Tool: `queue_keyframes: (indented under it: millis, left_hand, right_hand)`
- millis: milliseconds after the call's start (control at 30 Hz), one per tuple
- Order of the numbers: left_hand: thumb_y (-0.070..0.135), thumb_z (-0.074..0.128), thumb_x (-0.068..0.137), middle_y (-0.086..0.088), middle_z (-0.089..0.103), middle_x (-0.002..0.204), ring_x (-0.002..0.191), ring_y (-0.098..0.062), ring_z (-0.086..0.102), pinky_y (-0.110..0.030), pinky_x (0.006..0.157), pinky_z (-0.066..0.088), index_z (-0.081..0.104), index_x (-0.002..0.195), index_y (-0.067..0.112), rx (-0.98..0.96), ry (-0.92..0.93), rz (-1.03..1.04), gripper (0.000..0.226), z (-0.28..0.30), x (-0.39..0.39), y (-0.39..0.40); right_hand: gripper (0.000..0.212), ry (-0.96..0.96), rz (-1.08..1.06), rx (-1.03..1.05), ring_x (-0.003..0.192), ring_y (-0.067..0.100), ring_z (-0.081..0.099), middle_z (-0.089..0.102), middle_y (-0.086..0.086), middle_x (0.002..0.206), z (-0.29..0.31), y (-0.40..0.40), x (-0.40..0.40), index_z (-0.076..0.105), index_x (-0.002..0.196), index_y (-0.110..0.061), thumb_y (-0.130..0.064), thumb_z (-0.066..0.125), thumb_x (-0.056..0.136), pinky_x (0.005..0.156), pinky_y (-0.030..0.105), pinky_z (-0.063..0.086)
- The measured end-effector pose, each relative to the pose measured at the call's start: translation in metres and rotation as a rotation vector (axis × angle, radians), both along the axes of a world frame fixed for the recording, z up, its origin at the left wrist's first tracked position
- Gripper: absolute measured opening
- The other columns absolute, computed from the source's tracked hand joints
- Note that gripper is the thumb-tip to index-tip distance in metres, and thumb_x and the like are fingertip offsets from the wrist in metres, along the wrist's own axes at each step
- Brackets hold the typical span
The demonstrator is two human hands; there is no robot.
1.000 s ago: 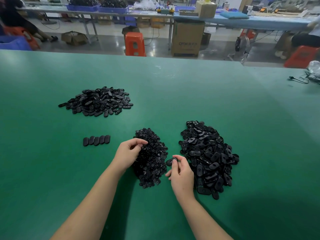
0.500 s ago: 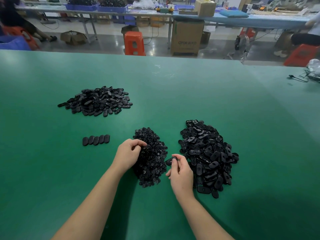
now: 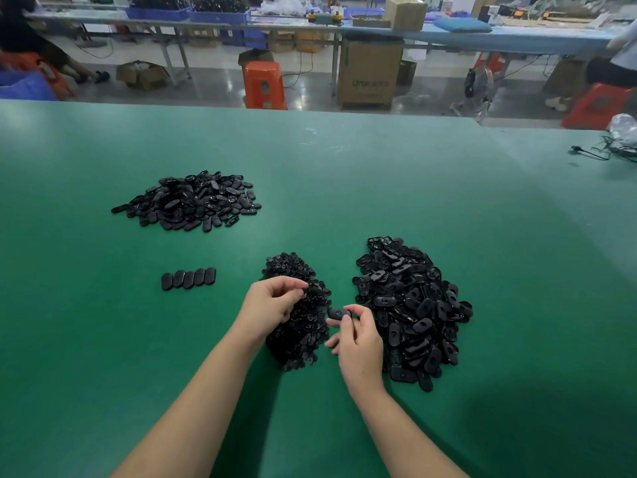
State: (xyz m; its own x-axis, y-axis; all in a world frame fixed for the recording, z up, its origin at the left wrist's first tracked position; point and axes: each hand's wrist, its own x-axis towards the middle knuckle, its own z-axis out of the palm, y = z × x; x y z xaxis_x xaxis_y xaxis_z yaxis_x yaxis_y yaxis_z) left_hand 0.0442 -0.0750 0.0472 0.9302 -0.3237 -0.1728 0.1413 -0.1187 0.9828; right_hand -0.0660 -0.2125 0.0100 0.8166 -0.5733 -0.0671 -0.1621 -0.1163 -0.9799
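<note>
On the green table lie three heaps of black plastic parts. My right hand pinches one black oval shell between thumb and fingers, just left of the big heap of oval shells. My left hand rests on the middle heap of small black pieces, fingers curled and pinching at a small piece on its top. A third heap of oval parts lies far left. A short row of several oval parts stands side by side left of my left hand.
Beyond the table's far edge stand an orange stool, a cardboard box and a long blue workbench with bins. A black cable and a plastic bag lie at the table's right edge. People sit at both far sides.
My left hand's fingers have closed onto the top of the middle heap. My right hand has tilted the oval shell slightly towards the left hand. The heaps have not moved.
</note>
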Motion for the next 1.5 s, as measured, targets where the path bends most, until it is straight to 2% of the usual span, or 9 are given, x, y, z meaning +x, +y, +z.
queue_keyframes:
  millis: [133, 333, 500, 667, 733, 833, 967, 1267, 1500]
  left_hand:
    - [0.004, 0.069, 0.092, 0.005, 0.057, 0.060, 0.046, -0.009, 0.040, -0.020, 0.044, 0.036, 0.076, 0.089, 0.019, 0.091, -0.038, -0.048, 0.017, -0.001, -0.012, -0.016]
    - [0.008, 0.074, 0.088, 0.010, 0.064, 0.061, 0.042, 0.002, 0.046, -0.014, 0.046, 0.038, 0.073, 0.079, 0.021, 0.240, -0.083, -0.058, 0.016, -0.004, -0.023, -0.037]
    - [0.012, 0.073, 0.087, 0.009, 0.071, 0.066, 0.050, 0.004, 0.051, -0.009, 0.050, 0.038, 0.074, 0.077, 0.024, 0.326, -0.152, -0.021, 0.016, -0.005, -0.027, -0.039]
    - [0.014, 0.073, 0.088, 0.008, 0.072, 0.070, 0.052, 0.005, 0.053, -0.009, 0.052, 0.039, 0.075, 0.079, 0.024, 0.347, -0.145, -0.044, 0.014, -0.005, -0.032, -0.044]
    - [0.015, 0.074, 0.088, 0.008, 0.071, 0.070, 0.052, 0.005, 0.052, -0.010, 0.052, 0.039, 0.075, 0.079, 0.024, 0.343, -0.136, -0.051, 0.013, -0.004, -0.034, -0.047]
    - [0.014, 0.074, 0.088, 0.006, 0.071, 0.071, 0.054, 0.004, 0.055, -0.011, 0.052, 0.043, 0.074, 0.079, 0.024, 0.331, -0.137, -0.045, 0.013, -0.003, -0.037, -0.049]
    - [0.013, 0.074, 0.088, 0.004, 0.072, 0.074, 0.060, -0.001, 0.059, -0.012, 0.054, 0.047, 0.074, 0.079, 0.022, 0.331, -0.127, -0.040, 0.013, 0.000, -0.038, -0.050]
    - [0.012, 0.076, 0.086, 0.016, 0.058, 0.048, 0.043, 0.002, 0.046, -0.010, 0.043, 0.037, 0.073, 0.078, 0.019, 0.289, -0.116, -0.052, 0.012, 0.002, -0.038, -0.049]
    - [0.006, 0.077, 0.085, -0.008, 0.073, 0.086, 0.071, -0.011, 0.066, -0.023, 0.058, 0.056, 0.072, 0.090, 0.017, 0.185, -0.025, -0.012, 0.013, 0.003, -0.037, -0.051]
  right_hand:
    - [0.016, -0.010, -0.017, 0.021, 0.060, 0.017, 0.069, 0.076, -0.004, 0.087, 0.001, -0.001, 0.001, 0.055, 0.103, -0.026, -0.013, 0.046, 0.105, 0.055, 0.032, 0.055]
    - [0.016, 0.006, -0.029, -0.032, 0.061, 0.020, 0.071, 0.074, -0.012, 0.079, -0.004, -0.001, 0.001, 0.053, 0.101, -0.030, -0.015, 0.048, 0.105, 0.064, 0.048, 0.058]
    - [0.015, 0.004, -0.055, -0.089, 0.053, 0.013, 0.067, 0.073, -0.008, 0.073, -0.006, -0.001, 0.002, 0.052, 0.100, -0.030, -0.015, 0.051, 0.103, 0.057, 0.024, 0.051]
    - [0.010, 0.004, -0.051, -0.094, 0.068, 0.010, 0.071, 0.072, -0.010, 0.072, -0.006, -0.003, 0.002, 0.054, 0.107, -0.023, -0.014, 0.052, 0.102, 0.068, 0.040, 0.056]
    - [0.012, 0.015, -0.053, -0.120, 0.068, 0.003, 0.068, 0.071, -0.019, 0.071, -0.006, -0.003, 0.002, 0.054, 0.105, -0.026, -0.015, 0.053, 0.102, 0.066, 0.032, 0.051]
    - [0.015, 0.018, -0.063, -0.138, 0.067, -0.001, 0.064, 0.069, -0.011, 0.069, -0.006, -0.003, 0.002, 0.053, 0.102, -0.030, -0.015, 0.053, 0.102, 0.059, 0.020, 0.043]
    - [0.015, 0.026, -0.056, -0.134, 0.070, -0.003, 0.062, 0.068, -0.011, 0.076, -0.005, -0.003, 0.002, 0.054, 0.102, -0.030, -0.015, 0.052, 0.102, 0.059, 0.020, 0.041]
    - [0.020, 0.024, -0.055, -0.075, 0.069, 0.015, 0.065, 0.068, -0.005, 0.075, -0.007, -0.003, 0.002, 0.055, 0.096, -0.034, -0.015, 0.051, 0.103, 0.072, 0.048, 0.055]
    - [0.021, 0.023, -0.070, -0.065, 0.074, 0.017, 0.064, 0.069, -0.003, 0.080, -0.007, -0.003, 0.001, 0.056, 0.096, -0.037, -0.017, 0.051, 0.102, 0.077, 0.051, 0.054]
